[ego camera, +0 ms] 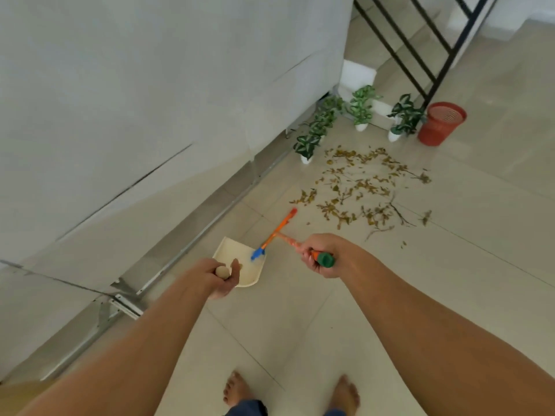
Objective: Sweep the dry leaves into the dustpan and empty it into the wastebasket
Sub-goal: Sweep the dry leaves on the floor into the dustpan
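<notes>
Head view, looking down at a standing person. The left hand [220, 277] was curled shut around the rounded wooden knob of a dustpan handle [222, 272], with the cream dustpan [232, 252] hanging below and beyond it, above the floor. The right hand [319, 255] was clenched around the broom handle [318, 256], whose green cap stuck out at the near side of the fist; the orange shaft ran away from the hand to a broom head [276, 232] with one red and one blue end, the blue end seen over the pan's far corner. Whether the broom head touched the pan or the floor could not be told. The floor [450, 265] was of pale, glossy square tiles with thin joints. A white wall [150, 100] filled the left of the view, with a metal rail [210, 217] running along its foot. Bare feet [237, 388] showed at the lower edge. The dry leaves [366, 187], yellow-brown with a few thin twigs, lay scattered in a loose patch on the tiles beyond the broom, well apart from the dustpan. Behind them stood small potted plants [362, 105] in white pots, and a red wastebasket [441, 123] stood just beside the rightmost plant, near a black railing [420, 55] at stairs.
</notes>
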